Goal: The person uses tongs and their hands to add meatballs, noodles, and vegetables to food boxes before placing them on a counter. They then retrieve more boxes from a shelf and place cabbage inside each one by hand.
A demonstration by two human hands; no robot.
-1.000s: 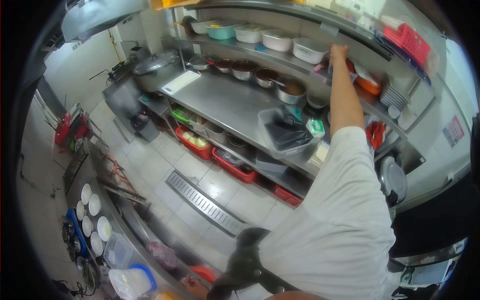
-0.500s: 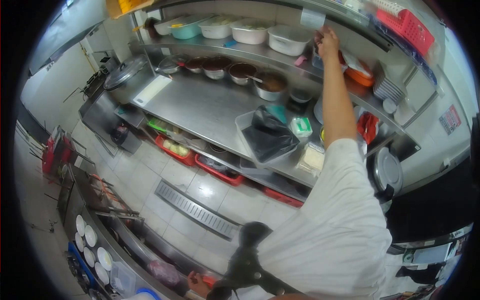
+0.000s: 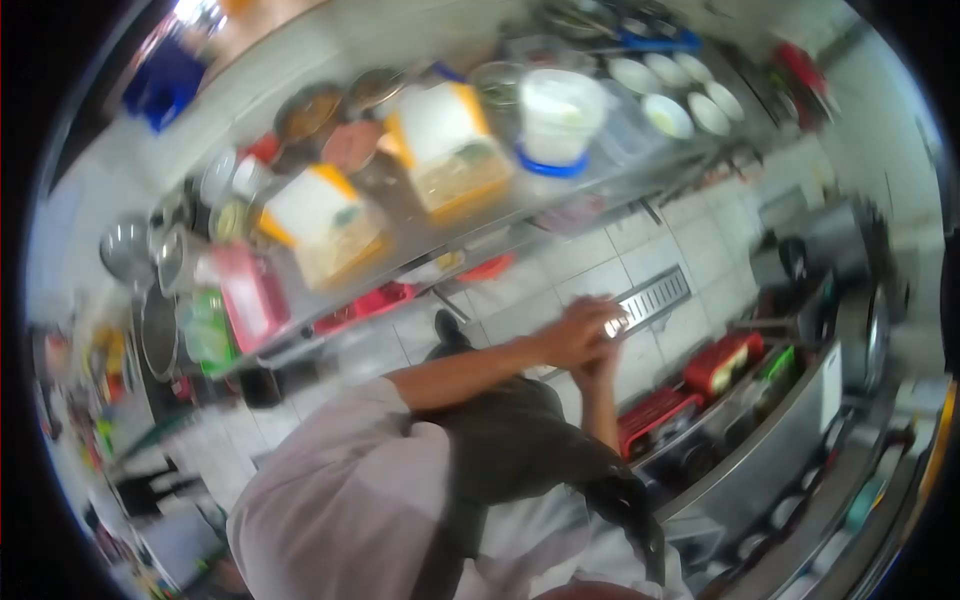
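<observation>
My left hand (image 3: 572,332) reaches in from the left and closes together with my right hand (image 3: 598,365). They meet in front of my dark apron (image 3: 510,420), above the floor drain grate (image 3: 662,293). Fingers of both hands are bent and overlap. A small pale, shiny patch shows at the fingertips, but blur hides whether it is a held thing or the grate behind. Neither hand touches a counter.
Along the far counter stand a white tub (image 3: 563,110), two yellow-edged boxes (image 3: 450,150), white bowls (image 3: 667,116) and a pink container (image 3: 250,295). Red baskets (image 3: 655,420) sit under the steel counter (image 3: 760,470) at right. Tiled floor (image 3: 570,265) lies between.
My view has swung from the shelf counter to the opposite counter. My right hand has come down from the upper shelf, and both hands are now together before my body.
</observation>
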